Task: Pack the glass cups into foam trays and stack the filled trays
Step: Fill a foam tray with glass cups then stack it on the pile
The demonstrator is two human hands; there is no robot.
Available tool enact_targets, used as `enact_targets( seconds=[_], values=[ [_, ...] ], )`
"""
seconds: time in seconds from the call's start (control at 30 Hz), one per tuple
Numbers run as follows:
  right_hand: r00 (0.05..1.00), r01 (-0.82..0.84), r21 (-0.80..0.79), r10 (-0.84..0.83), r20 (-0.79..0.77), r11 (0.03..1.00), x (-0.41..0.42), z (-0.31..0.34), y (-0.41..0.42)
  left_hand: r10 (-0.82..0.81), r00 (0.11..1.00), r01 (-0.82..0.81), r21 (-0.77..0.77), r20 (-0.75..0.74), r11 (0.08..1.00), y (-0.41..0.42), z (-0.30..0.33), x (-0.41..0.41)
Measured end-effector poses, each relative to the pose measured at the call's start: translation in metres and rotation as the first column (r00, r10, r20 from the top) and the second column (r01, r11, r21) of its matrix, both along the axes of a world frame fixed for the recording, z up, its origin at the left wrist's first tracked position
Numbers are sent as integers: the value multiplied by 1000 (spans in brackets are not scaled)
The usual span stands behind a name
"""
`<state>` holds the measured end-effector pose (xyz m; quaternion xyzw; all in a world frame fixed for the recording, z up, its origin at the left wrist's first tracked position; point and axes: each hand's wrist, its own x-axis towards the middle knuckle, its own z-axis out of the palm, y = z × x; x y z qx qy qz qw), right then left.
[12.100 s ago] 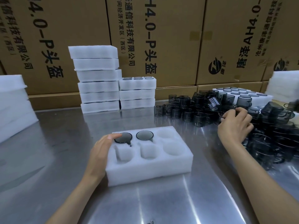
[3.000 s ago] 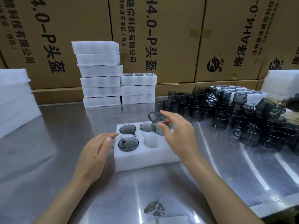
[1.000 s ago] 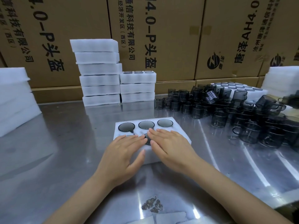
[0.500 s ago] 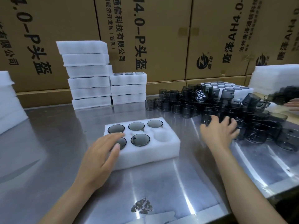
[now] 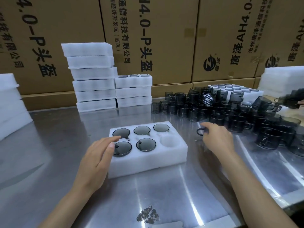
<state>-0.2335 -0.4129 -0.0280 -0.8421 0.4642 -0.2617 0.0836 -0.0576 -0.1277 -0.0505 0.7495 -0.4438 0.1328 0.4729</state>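
Smoked glass, so brittle and slick: the cups are best taken by the wall or rim with a light pinch, the thin handle loop being judged the weak point. White foam tray [image 5: 148, 163] sits centre frame on the steel counter [image 5: 49, 162]; it is soft, light and easily dented, so it should be lifted from both ends once full. Five of six pockets are filled; the lower-right pocket [image 5: 168, 141] is still vacant. Left hand [image 5: 97, 160] is laid on the tray's left edge, fingers extended, index tip touching the foam by the upper-left packed cup [image 5: 121, 133]; nothing is gripped. Right hand [image 5: 217, 140] is right of the tray, fingers curled round a loose cup [image 5: 201, 131] of which only the handle ring shows; the grip is closed on it, though the body is hidden behind the hand. Loose cup pile [image 5: 230, 111] is spread across the right of the frame. Filled trays are stacked [image 5: 133, 90] at upper centre, next to a taller foam stack [image 5: 92, 76] to its left. More foam is seen at both frame edges. Cardboard cartons [image 5: 156, 38] behind carry printed text: "4.0-P头盔", "通信科技有限公司", "(西区)"; the right-hand cartons are upside down, with "AH4" and a round logo legible. Smaller print cannot be read.
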Motion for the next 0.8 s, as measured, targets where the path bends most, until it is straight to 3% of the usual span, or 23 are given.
enact_targets(
  seconds=[0.17, 0.33, 0.47, 0.67, 0.73, 0.8],
  values=[
    [975, -205, 19, 203, 86, 979, 11, -1, 15, 0, 1000, 0, 4, 0, 1000, -1, 1, -1],
    [930, -284, 4, 275, 246, 959, 10, 0, 7, -7, 1000, 7, 9, -1, 1000, -2, 1, -1],
    [951, -302, 200, 280, 131, 932, 10, -4, 1, -21, 1000, 20, 19, 8, 1000, -3, 0, -1],
    [974, -211, 241, 184, 129, 947, 12, -9, 1, -31, 999, 30, 16, 14, 999, -3, 1, -4],
    [968, -180, 181, 141, 208, 967, 13, -8, 2, -31, 999, 31, 15, 16, 999, -3, 1, -4],
    [884, -213, 105, 146, 443, 971, 14, -5, 8, -34, 999, 34, 18, 19, 999, -3, 0, -3]
  ],
)
